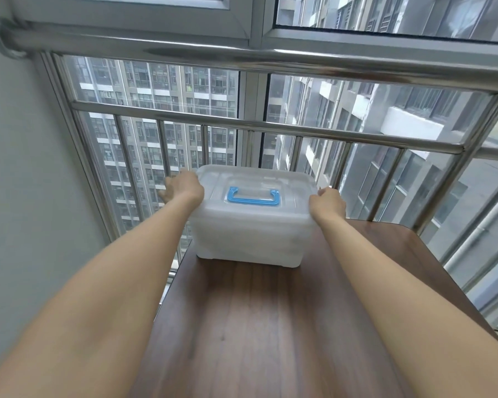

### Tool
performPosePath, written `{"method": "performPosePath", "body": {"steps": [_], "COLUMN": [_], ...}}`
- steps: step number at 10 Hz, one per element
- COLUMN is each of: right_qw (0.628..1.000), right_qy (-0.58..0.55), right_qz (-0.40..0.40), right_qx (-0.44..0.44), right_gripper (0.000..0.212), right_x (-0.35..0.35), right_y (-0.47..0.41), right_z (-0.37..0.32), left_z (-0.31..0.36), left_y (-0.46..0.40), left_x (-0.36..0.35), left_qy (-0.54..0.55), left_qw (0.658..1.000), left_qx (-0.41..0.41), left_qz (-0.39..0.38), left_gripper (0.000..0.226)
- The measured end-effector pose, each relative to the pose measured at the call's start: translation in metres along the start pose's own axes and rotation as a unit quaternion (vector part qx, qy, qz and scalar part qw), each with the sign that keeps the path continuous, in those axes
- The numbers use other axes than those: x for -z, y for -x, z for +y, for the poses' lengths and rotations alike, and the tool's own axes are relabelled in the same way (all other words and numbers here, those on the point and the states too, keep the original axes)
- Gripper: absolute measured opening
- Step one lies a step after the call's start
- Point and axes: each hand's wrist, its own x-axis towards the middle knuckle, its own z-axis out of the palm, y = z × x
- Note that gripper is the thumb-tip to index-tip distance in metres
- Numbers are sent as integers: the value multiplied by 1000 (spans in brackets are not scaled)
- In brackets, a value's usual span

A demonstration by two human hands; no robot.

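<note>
A translucent white plastic storage box (250,234) with a lid and a flat blue carry handle (253,198) stands at the far end of a dark wooden table (265,326). My left hand (183,189) holds the box's left end at the lid rim, fingers curled over the side and partly hidden behind it. At the right end of the lid my right hand (327,203) grips the rim, its fingers out of sight behind the edge. Both arms are stretched forward over the table.
A steel railing (270,127) with vertical bars runs close behind the box, with windows and high-rise buildings beyond. A pale wall (26,168) stands on the left. The table's left edge leaves a narrow gap to the wall and railing.
</note>
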Motion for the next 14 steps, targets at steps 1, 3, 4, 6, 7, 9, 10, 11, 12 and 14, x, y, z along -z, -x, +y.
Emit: {"method": "performPosePath", "body": {"steps": [1,3,4,6,7,9,10,11,12,14], "right_qw": [999,998,996,993,991,989,989,989,993,972], "right_qy": [-41,17,45,56,75,91,102,118,97,-62], "right_qz": [-16,56,74,98,97,96,87,64,-16,-22], "right_qx": [-25,-18,21,39,51,68,64,61,66,228], "right_gripper": [45,43,28,18,16,17,20,24,37,37], "right_x": [1,-3,-5,-8,-8,-4,-5,-3,5,78], "right_y": [2,6,6,5,5,6,6,6,14,80], "right_z": [1,-2,-3,-3,-5,-6,-6,-5,-3,-5], "left_z": [-4,-2,3,2,5,7,10,11,14,8], "left_y": [-4,-2,2,1,6,10,13,19,30,102], "left_x": [0,-3,-6,-6,-2,0,1,5,12,53], "left_qy": [55,26,-17,-28,-51,-75,-96,-99,-55,264], "left_qw": [998,1000,999,997,994,992,991,993,996,939], "left_qx": [29,12,1,-32,-50,-54,-53,-46,-74,-219], "left_qz": [-15,-5,38,67,80,86,71,41,17,-13], "left_gripper": [42,37,34,24,23,25,28,29,38,31]}}
